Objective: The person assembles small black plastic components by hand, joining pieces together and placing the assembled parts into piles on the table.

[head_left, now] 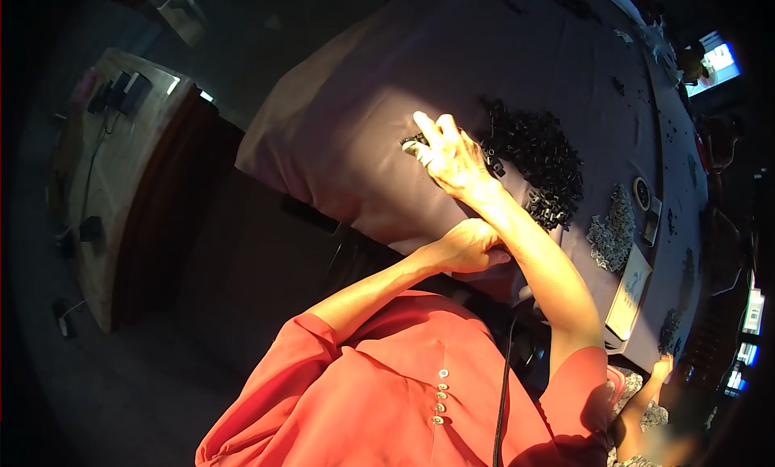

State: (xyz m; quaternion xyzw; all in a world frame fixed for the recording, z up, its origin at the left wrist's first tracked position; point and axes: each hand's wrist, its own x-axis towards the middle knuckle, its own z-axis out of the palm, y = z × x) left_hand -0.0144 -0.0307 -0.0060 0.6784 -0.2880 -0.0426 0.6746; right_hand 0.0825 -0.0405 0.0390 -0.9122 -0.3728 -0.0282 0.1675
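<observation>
My right hand (456,159) reaches over the lilac-grey tablecloth, left of a large heap of small black pieces (539,160). Its index finger is stretched forward. A few small black pieces (414,138) sit between that finger and the thumb, and the hand appears to grip them. My left hand (467,246) is closed near the table's front edge, partly beneath my right forearm. Its fingers curl inward, so whatever they hold, if anything, is hidden. Beyond the black heap lies a pile of small silvery pieces (613,231).
A pale flat board (630,293) lies near the right table edge, beside a round dark-rimmed object (642,193). Another person's hand (663,367) rests at the lower right corner. A wooden table (121,192) stands to the left. A black cord (504,386) hangs down my front.
</observation>
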